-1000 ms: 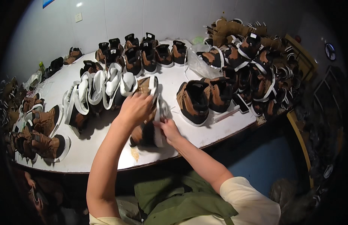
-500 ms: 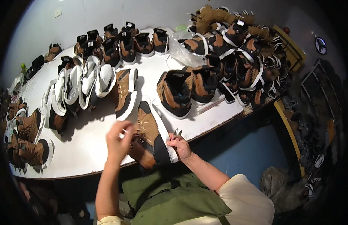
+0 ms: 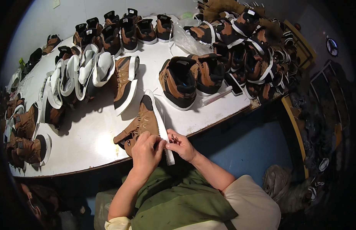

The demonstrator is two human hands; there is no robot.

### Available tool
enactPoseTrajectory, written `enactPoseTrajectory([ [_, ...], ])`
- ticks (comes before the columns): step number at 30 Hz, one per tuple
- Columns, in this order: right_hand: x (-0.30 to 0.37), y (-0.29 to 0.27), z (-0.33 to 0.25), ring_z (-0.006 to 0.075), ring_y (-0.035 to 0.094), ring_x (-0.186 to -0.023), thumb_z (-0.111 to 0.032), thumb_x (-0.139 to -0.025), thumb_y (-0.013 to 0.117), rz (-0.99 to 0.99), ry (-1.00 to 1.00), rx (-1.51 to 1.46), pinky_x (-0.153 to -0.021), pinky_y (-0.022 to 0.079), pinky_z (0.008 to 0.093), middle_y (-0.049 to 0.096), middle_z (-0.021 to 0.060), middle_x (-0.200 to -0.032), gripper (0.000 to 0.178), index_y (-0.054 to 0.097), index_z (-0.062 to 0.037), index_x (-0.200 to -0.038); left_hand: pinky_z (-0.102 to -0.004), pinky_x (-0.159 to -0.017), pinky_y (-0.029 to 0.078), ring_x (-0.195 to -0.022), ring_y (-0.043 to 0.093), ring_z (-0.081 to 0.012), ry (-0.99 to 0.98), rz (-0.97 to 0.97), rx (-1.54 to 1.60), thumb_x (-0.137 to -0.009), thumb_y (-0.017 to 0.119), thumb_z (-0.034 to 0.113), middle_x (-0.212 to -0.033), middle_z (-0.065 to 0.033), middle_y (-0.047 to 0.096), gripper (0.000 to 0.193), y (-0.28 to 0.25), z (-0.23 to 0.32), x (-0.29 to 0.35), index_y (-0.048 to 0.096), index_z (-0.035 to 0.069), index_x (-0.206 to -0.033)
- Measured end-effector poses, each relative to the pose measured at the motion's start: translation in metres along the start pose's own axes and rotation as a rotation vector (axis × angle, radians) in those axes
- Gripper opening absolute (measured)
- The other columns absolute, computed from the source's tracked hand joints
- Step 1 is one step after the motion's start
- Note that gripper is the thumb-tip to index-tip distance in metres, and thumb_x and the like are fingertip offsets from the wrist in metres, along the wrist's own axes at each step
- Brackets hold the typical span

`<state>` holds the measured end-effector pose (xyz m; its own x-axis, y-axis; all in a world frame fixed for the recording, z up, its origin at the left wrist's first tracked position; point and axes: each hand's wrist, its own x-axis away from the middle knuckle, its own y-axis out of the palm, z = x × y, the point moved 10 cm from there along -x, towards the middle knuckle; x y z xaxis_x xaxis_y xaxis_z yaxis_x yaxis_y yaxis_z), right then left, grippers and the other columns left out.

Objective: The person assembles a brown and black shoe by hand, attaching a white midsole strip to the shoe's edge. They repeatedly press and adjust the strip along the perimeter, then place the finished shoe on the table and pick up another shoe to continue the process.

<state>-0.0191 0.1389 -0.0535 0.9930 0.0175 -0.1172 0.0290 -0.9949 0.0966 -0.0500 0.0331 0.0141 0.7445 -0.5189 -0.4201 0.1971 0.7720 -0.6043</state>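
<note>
A brown and black ankle boot [image 3: 148,119] with a white stitched sole [image 3: 161,124] lies tilted on its side at the table's front edge, toe pointing away from me. My left hand [image 3: 146,151] is closed, fingertips pinched together at the sole's edge; whatever they pinch is too small to make out. Just right of it, my right hand [image 3: 181,145] has its fingers curled, the thumb against the white sole. A small dark metal tool [image 3: 175,139] shows partly among its fingers, mostly hidden. Past the toe lies another brown boot [image 3: 124,82] on its side.
Two upright boots [image 3: 178,86] stand right of centre on the white table [image 3: 89,147]. Boots with white soles [image 3: 76,82] lean in a row at left, with several upright boots [image 3: 128,34] behind. A large shoe pile [image 3: 247,50] fills the far right, near a phone [image 3: 233,85].
My left hand has come down from above the boot to its sole, beside my right hand. The boot has turned, showing more of its sole edge. The metal blade pokes out less.
</note>
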Motion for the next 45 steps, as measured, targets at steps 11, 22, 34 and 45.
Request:
enactPoseTrajectory([
  [11, 0.008, -0.008, -0.012, 0.0039, 0.033, -0.068, -0.008, -0.085, 0.060, 0.156, 0.061, 0.200, -0.061, 0.031, 0.0199, 0.041, -0.0041, -0.080, 0.012, 0.051, -0.0013, -0.078, -0.0257, -0.057, 0.041, -0.063, 0.049, -0.0122, -0.353, 0.195, 0.446, -0.088, 0.057, 0.004, -0.077, -0.0046, 0.050, 0.010, -0.025, -0.080, 0.015, 0.051, 0.000, -0.080],
  [22, 0.015, -0.016, 0.016, 0.0051, 0.050, -0.061, -0.014, -0.087, 0.066, 0.196, 0.327, -0.002, -0.057, 0.041, 0.0197, 0.055, -0.0020, -0.071, 0.016, 0.058, -0.0036, -0.079, -0.0194, -0.061, 0.037, -0.067, 0.047, -0.0064, -0.560, 0.121, 0.506, -0.087, 0.054, 0.003, -0.071, -0.0007, 0.053, 0.019, -0.035, -0.131, 0.128, 0.052, 0.000, -0.068],
  [34, 0.002, -0.009, 0.004, 0.0008, 0.035, -0.055, -0.014, -0.083, 0.068, 0.376, 0.229, -0.084, -0.049, 0.027, 0.0179, 0.045, -0.0087, -0.066, 0.013, 0.056, -0.0074, -0.084, -0.0197, -0.065, 0.041, -0.071, 0.050, -0.0047, -0.681, 0.096, 0.842, -0.085, 0.066, 0.012, -0.078, 0.0013, 0.059, 0.016, -0.002, -0.105, 0.099, 0.059, -0.002, -0.088],
  [45, 0.021, -0.016, 0.006, 0.0024, 0.046, -0.060, 0.003, -0.074, 0.071, 0.353, 0.142, -0.263, -0.055, 0.036, 0.0178, 0.054, -0.0051, -0.070, 0.018, 0.056, -0.0081, -0.077, -0.0227, -0.076, 0.045, -0.081, 0.056, -0.0081, -0.660, 0.068, 0.922, -0.079, 0.069, 0.006, -0.088, -0.0033, 0.064, 0.019, 0.004, -0.089, 0.112, 0.061, -0.003, -0.093],
])
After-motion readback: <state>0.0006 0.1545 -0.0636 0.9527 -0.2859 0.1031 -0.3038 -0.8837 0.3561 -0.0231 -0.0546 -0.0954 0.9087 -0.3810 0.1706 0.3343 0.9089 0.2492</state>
